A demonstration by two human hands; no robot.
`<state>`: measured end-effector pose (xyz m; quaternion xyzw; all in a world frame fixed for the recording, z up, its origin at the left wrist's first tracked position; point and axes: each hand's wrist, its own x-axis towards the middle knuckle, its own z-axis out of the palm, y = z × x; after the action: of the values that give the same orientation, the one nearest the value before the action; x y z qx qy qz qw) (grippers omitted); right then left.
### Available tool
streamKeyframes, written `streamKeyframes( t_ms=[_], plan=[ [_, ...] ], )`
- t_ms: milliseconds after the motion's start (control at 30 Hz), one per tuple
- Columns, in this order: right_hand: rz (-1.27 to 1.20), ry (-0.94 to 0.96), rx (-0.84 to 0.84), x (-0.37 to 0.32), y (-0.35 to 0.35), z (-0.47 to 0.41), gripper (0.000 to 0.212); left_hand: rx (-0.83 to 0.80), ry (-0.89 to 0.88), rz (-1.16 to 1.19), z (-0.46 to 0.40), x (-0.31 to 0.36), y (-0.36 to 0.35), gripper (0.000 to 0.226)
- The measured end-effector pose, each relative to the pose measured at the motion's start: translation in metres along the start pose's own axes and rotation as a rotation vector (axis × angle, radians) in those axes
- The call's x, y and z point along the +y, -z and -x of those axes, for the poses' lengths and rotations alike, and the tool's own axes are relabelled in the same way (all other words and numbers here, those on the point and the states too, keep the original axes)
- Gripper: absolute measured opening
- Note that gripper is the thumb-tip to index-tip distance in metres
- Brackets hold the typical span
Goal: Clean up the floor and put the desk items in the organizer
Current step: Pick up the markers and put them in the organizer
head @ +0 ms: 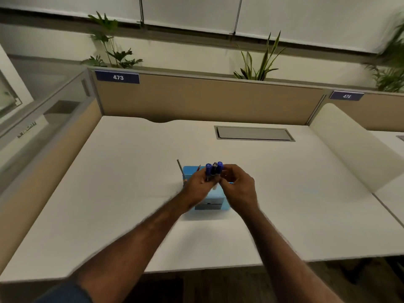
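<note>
The left hand's fingers curl round a bunch of pens, caps up, directly above the organizer; gathering them in one fist likely lets them drop into a slot together. The right hand is just right of the pens with fingers bent toward them, probably steadying or picking one out, though blur hides whether it actually pinches anything. The blue organizer stands on the desk beneath both hands. A pencil and a thinner stick already lean in the organizer's left rear corner. Behind the organizer, a grey hatch sits in the desk.
</note>
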<state>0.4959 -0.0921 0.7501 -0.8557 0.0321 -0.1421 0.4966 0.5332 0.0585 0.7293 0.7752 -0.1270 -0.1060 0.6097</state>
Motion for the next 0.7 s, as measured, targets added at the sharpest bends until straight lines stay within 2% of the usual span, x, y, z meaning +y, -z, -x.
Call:
streamKeyframes(
  t_ms=[67,267,467,567,700],
  plan=[
    [0.006,-0.029,0.057,0.010,0.008,-0.004,0.029,-0.059,0.001,0.002,-0.016,0.003,-0.013,0.010],
    [0.008,-0.083,0.196,0.039,0.025,-0.006,0.031,-0.245,-0.003,-0.010,-0.048,0.001,-0.038,0.039],
    [0.058,-0.099,0.163,0.056,0.025,-0.006,0.036,-0.265,0.046,0.053,-0.059,-0.017,-0.049,0.022],
    [0.097,-0.109,0.146,0.065,0.024,-0.005,0.036,-0.286,0.045,0.073,-0.062,-0.023,-0.053,0.026],
    [0.150,-0.110,0.135,0.072,0.023,-0.001,0.032,-0.290,-0.019,0.044,-0.060,-0.022,-0.054,0.043]
  ],
)
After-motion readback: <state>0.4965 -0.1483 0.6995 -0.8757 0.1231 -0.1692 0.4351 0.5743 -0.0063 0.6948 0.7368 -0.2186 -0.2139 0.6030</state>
